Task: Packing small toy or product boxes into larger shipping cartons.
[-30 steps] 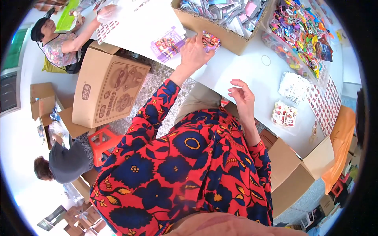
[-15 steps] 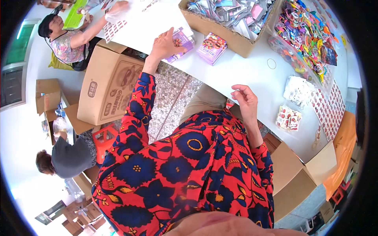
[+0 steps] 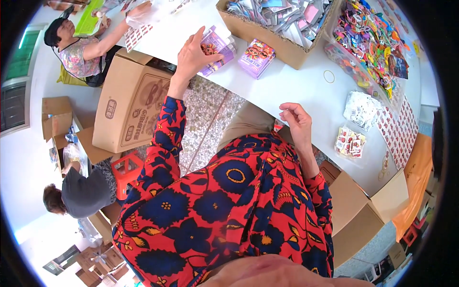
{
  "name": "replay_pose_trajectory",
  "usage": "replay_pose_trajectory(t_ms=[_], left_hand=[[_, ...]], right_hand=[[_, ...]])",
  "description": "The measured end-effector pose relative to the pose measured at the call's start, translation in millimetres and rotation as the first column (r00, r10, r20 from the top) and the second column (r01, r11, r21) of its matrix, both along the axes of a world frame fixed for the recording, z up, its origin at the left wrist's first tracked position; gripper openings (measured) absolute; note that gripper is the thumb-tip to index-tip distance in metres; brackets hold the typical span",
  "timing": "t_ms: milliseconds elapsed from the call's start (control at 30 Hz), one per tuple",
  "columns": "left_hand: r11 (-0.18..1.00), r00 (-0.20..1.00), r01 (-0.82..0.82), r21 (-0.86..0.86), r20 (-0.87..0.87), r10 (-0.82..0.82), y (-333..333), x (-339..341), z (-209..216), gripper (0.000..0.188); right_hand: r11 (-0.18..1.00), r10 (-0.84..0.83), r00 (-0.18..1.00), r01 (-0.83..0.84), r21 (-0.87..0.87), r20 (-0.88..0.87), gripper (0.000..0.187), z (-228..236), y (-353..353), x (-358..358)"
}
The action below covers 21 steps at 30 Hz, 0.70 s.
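The person's left hand (image 3: 192, 53) is spread wide, fingers extended upward and thumb stretched to the right across a stack of purple packs (image 3: 223, 39); whether thumb and packs are pressed together cannot be told. The stack, of smooth, rectangular, printed packs, lies at the near edge of the white, smooth-topped table (image 3: 303, 83). Just to its right is a second, block-shaped purple pack (image 3: 256, 58) with a colourful cartoon face. The right hand (image 3: 298, 123), half open with fingers loosely curled, hangs by the table edge; nothing is seen in its grasp. Beyond the packs, a corrugated cardboard box (image 3: 267, 44) holds thin, flat cards in a loose heap. Beside it, a clear plastic bin (image 3: 345, 63) is filled with small, multicoloured, irregular pieces. A thin ring (image 3: 329, 76) lies between bin and right hand. Farther right are a mound of small white pieces (image 3: 362, 109), a clear packet of printed cards (image 3: 350, 142) and a flat sheet with repeated red motifs (image 3: 400, 129).
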State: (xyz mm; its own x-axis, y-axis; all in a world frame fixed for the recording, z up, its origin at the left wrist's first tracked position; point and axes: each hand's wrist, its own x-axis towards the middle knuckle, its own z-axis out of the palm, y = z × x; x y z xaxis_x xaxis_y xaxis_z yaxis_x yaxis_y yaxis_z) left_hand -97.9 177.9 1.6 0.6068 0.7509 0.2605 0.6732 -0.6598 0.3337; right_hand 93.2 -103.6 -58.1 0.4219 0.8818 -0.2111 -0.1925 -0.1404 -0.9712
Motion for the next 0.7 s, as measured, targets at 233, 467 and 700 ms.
replay_pose_trajectory(t_ms=[233, 467, 700], left_hand=[[0.987, 0.952, 0.039, -0.154, 0.304, 0.01, -57, 23, 15, 0.084], [0.973, 0.895, 0.152, -0.175, 0.442, -0.06, -132, 70, 26, 0.079], [0.98, 0.86, 0.144, -0.14, 0.508, -0.054, -157, 99, 21, 0.083]], right_hand=[[0.991, -0.006, 0.961, -0.03, 0.128, 0.275, 0.02, 30, 13, 5], [0.939, -0.187, 0.86, 0.014, 0.344, 0.475, 0.041, 72, 36, -4], [0.9, -0.319, 0.817, 0.101, 0.425, 0.48, 0.046, 72, 32, -1]])
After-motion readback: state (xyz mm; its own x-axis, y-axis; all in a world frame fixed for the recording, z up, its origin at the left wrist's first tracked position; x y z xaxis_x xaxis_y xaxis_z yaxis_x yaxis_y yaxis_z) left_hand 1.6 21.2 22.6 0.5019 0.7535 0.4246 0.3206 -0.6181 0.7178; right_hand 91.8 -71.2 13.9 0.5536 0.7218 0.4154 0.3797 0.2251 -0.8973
